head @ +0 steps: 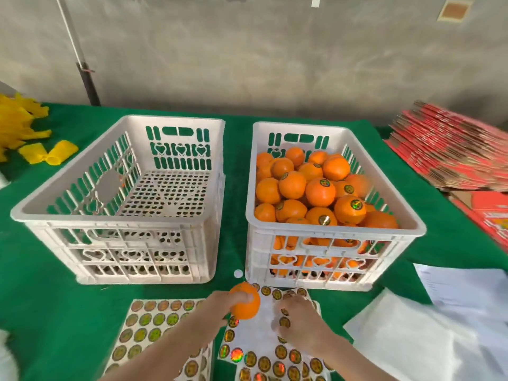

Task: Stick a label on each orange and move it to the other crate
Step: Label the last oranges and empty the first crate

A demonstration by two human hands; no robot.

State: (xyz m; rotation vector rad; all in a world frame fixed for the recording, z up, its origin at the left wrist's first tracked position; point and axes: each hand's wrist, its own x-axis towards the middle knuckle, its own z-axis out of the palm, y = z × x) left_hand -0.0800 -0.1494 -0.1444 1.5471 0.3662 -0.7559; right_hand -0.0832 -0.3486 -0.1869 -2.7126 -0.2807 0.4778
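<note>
My left hand [220, 305] grips an orange [245, 300] just above the green table, in front of the gap between the two crates. Resting on a sheet of round holographic labels [264, 350], my right hand [295, 317] has its fingers curled down onto the sheet; whether they pinch a label is hidden. A second label sheet [154, 325] lies to the left. The left white crate [121, 213] holds nothing. The right white crate [335, 232] is heaped with oranges [320, 192], several bearing labels.
The green table cloth [41, 298] carries yellow foam nets [59, 152] at the far left and white paper sheets [428, 334] at the right. A stack of flat red cartons [450, 149] lies at the far right. A small white disc [238, 273] sits between the crates.
</note>
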